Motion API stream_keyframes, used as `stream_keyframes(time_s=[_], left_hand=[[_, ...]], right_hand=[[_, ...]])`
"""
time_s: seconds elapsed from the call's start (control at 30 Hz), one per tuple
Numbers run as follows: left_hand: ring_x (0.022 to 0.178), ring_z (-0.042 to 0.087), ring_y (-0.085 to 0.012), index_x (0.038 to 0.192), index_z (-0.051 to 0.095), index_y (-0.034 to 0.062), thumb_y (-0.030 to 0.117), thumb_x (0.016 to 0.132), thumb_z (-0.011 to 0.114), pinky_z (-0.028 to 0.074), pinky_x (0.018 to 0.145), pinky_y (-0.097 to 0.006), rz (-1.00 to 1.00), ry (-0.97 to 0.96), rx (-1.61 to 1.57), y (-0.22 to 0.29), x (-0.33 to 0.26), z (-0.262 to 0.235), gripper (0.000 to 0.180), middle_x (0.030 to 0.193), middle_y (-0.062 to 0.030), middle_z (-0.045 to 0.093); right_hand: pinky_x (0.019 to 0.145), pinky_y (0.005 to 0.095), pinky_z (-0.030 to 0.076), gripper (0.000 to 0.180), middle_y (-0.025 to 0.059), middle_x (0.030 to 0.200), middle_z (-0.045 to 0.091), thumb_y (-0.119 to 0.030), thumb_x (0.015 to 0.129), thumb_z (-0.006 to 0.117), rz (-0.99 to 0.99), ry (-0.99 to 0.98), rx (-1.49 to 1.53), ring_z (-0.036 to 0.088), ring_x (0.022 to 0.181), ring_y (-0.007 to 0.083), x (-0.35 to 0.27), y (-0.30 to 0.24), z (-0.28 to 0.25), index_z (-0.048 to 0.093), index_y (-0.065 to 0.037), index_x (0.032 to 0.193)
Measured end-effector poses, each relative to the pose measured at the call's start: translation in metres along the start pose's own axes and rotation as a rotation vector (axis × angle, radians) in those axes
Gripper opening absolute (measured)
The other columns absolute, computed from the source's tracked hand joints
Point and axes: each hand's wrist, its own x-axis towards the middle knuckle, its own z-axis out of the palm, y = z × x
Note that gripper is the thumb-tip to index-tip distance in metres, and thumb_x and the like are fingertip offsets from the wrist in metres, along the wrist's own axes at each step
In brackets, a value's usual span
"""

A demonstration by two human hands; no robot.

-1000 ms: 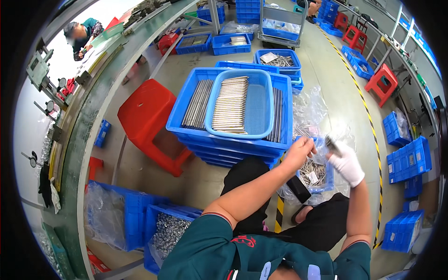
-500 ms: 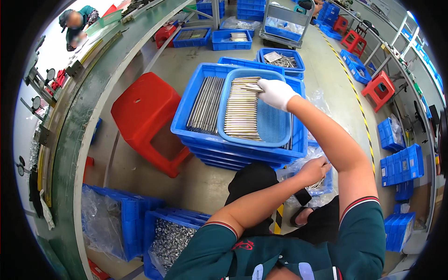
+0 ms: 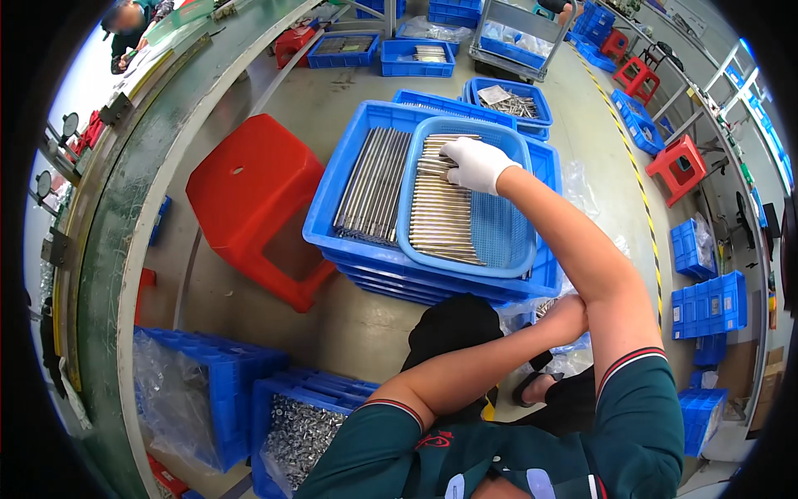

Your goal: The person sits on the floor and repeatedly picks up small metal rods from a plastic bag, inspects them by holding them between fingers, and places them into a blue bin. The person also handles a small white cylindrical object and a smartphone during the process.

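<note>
My right hand [image 3: 480, 165], in a white glove, reaches over a light-blue mesh basket [image 3: 525, 249]. Its curled fingers grip metal rods at the upper part of a row of slim metal rods [image 3: 445, 216] lying side by side there. The basket sits on a blue crate [image 3: 324, 224], where longer grey rods [image 3: 374, 187] fill the left side. My bare left hand [image 3: 570, 321] crosses beneath the right forearm, close to a small blue crate with metal parts [image 3: 544, 308] and plastic bags; its fingers are hidden.
A red stool [image 3: 249, 179] stands left of the stacked crates, beside a long green workbench [image 3: 116, 200]. Lower left, a blue crate holds small metal parts [image 3: 303, 432]. Behind are a crate of loose parts [image 3: 511, 104] and a trolley [image 3: 511, 62]. A person works at far upper left.
My right hand has moved slightly left and down onto the row of rods, from holding a few above it. My left hand has shifted down under the right forearm. The view has tilted slightly.
</note>
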Motion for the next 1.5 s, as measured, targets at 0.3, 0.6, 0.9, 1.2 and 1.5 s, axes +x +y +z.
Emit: stream_keyframes(time_s=[0.3, 0.6, 0.9, 1.2, 1.5], left_hand=[[0.096, 0.059, -0.0394, 0.101, 0.063, 0.0015, 0.020, 0.083, 0.055, 0.047, 0.079, -0.043, 0.022, 0.023, -0.023, 0.006, -0.006, -0.007, 0.026, 0.100, -0.0245, 0.063], [0.103, 0.058, -0.0353, 0.107, 0.061, 0.0005, 0.019, 0.082, 0.058, 0.046, 0.084, -0.041, 0.026, 0.028, -0.084, -0.007, 0.001, -0.003, 0.031, 0.109, -0.0246, 0.061], [0.107, 0.056, -0.0327, 0.110, 0.059, -0.0002, 0.021, 0.082, 0.061, 0.044, 0.087, -0.039, 0.059, 0.025, -0.120, -0.003, 0.000, -0.004, 0.035, 0.114, -0.0237, 0.059], [0.105, 0.057, -0.0369, 0.111, 0.058, 0.0002, 0.029, 0.083, 0.057, 0.045, 0.086, -0.041, 0.174, 0.073, 0.006, -0.013, 0.005, 0.001, 0.040, 0.109, -0.0245, 0.061], [0.083, 0.063, -0.0362, 0.104, 0.061, -0.0004, 0.023, 0.085, 0.055, 0.047, 0.074, -0.042, 0.037, 0.026, -0.003, 0.003, -0.003, -0.009, 0.030, 0.084, -0.0209, 0.065]], right_hand=[[0.086, 0.0406, 0.048, 0.027, 0.0166, 0.102, 0.062, -0.024, 0.080, 0.060, -0.021, 0.202, -0.054, 0.059, 0.099, 0.0322, 0.001, 0.005, 0.007, 0.065, -0.007, 0.101], [0.083, 0.0404, 0.048, 0.022, 0.0138, 0.096, 0.063, -0.025, 0.081, 0.062, -0.051, 0.299, -0.037, 0.060, 0.094, 0.0312, 0.009, 0.008, 0.019, 0.067, -0.009, 0.095], [0.078, 0.0398, 0.049, 0.017, 0.0115, 0.090, 0.064, -0.014, 0.081, 0.053, -0.020, 0.367, -0.118, 0.061, 0.090, 0.0298, 0.020, 0.016, 0.025, 0.068, -0.013, 0.090], [0.080, 0.0400, 0.049, 0.021, 0.0138, 0.090, 0.066, -0.012, 0.081, 0.053, -0.009, 0.309, -0.106, 0.063, 0.090, 0.0310, 0.023, 0.012, 0.026, 0.068, -0.011, 0.094], [0.080, 0.0384, 0.051, 0.024, 0.0197, 0.092, 0.066, -0.009, 0.084, 0.047, 0.257, 0.126, 0.103, 0.064, 0.089, 0.0327, 0.007, 0.051, -0.001, 0.064, -0.002, 0.100]])
